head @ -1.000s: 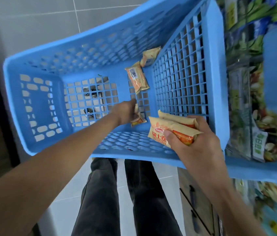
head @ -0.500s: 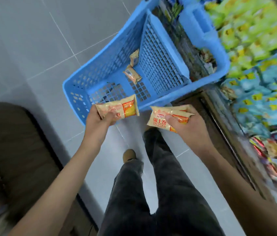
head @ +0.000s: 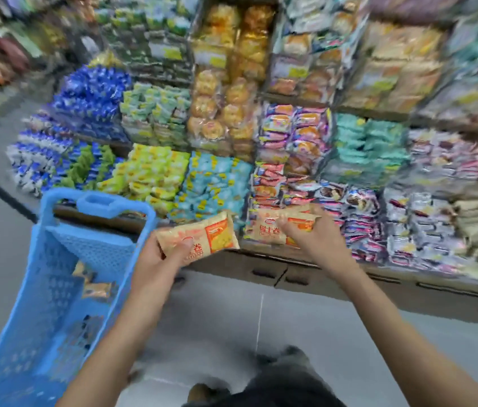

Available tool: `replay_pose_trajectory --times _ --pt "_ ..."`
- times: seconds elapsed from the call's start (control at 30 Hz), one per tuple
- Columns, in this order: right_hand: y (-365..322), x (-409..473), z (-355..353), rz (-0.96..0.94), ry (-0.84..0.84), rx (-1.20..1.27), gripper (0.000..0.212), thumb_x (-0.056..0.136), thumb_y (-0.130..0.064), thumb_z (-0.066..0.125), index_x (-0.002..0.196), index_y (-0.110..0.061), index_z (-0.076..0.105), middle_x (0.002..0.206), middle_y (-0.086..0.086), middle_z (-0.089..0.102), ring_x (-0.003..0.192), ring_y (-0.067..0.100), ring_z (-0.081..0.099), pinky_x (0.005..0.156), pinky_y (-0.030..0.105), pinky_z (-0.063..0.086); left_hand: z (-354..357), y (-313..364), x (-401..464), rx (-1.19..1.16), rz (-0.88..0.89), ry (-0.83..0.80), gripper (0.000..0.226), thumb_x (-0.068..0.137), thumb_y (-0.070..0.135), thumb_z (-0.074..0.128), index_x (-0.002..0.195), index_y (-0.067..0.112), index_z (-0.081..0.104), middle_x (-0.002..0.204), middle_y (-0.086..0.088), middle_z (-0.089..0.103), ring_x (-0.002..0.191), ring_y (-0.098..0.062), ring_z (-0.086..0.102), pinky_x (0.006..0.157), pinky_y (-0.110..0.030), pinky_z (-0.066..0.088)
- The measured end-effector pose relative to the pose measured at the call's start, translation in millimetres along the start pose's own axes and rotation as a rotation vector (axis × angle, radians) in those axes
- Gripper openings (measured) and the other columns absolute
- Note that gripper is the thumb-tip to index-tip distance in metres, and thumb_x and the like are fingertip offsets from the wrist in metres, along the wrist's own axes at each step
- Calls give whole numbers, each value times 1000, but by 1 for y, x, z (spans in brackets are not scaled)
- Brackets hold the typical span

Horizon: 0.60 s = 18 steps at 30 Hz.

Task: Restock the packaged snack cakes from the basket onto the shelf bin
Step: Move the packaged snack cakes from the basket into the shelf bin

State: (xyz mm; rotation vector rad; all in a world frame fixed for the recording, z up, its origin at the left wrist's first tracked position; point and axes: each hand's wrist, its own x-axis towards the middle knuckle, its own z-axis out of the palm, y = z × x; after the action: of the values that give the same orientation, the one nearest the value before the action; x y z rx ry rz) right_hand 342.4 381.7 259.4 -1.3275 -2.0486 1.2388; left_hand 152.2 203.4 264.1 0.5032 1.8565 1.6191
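Observation:
My left hand (head: 158, 259) grips one orange and cream snack cake packet (head: 199, 237) above the right rim of the blue basket (head: 55, 289). My right hand (head: 311, 239) holds a small stack of the same packets (head: 270, 229) in front of the lowest shelf row, near a bin of pink and purple packs (head: 273, 183). A few more packets (head: 96, 289) lie inside the basket on the floor at the left. The view is blurred by head motion.
Tiered shelf bins (head: 232, 113) full of packaged snacks fill the upper half. Brown cabinet drawers (head: 290, 274) run below the shelf. Grey tiled floor (head: 217, 318) lies between my legs (head: 261, 386) and the shelf.
My left hand picked a packet out of the basket and both hands rose toward the shelf. The view swung up from the basket to the shelves.

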Motion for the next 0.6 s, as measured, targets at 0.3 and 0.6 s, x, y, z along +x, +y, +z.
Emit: replay_pose_trajectory --times 0.3,0.6 --pt "78 12 -207 132 340 311 77 61 -70 67 112 -13 60 88 -4 71 81 14 67 68 30 53 256 64 -26 -143 108 -321 8 90 16 58 91 22 62 88 8 72 88 -14 66 77 -31 51" --pt "115 72 -315 141 372 370 55 74 -55 70 111 -15 60 92 0 69 75 9 67 65 28 56 387 108 -20 -162 126 -372 13 83 33 64 95 27 64 85 11 72 77 -3 67 62 -15 47"
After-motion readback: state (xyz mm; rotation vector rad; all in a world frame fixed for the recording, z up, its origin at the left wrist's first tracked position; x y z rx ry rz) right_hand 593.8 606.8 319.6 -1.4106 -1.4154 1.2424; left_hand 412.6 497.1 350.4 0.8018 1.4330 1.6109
